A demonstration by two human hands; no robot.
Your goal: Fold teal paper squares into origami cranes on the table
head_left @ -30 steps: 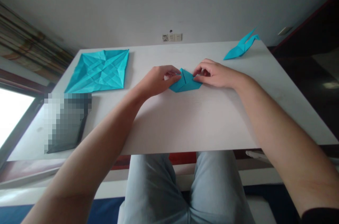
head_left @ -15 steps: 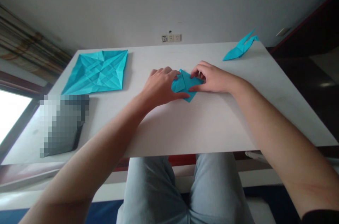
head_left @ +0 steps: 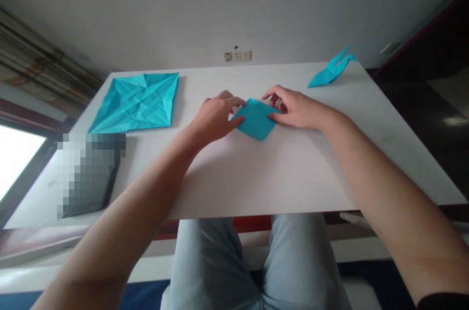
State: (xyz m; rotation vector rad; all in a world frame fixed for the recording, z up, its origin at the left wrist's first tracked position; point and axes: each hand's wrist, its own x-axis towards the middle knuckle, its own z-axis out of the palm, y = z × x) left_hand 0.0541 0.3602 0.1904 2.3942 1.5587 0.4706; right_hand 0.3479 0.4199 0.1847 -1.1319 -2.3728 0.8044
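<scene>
A small folded piece of blue origami paper point(head_left: 258, 120) lies near the middle of the white table, a smooth diamond face upward and one corner toward me. My left hand point(head_left: 221, 113) grips its left edge between thumb and fingers. At its right corner, my right hand point(head_left: 289, 107) pinches the paper with the thumb on top and the fingers curled behind. The underside of the folded paper is hidden.
At the back right of the white table point(head_left: 264, 178) stands a blue paper crane point(head_left: 330, 71). A creased blue paper sheet point(head_left: 141, 100) is spread at the back left. Nearer on the left is a dark, flat object point(head_left: 91, 175), partly pixelated. Wall sockets point(head_left: 237, 56) sit beyond the table.
The paper's split front flaps have given way to a plain diamond face, its lower corner now nearer me. My left thumb has moved from the paper's middle back to its left edge.
</scene>
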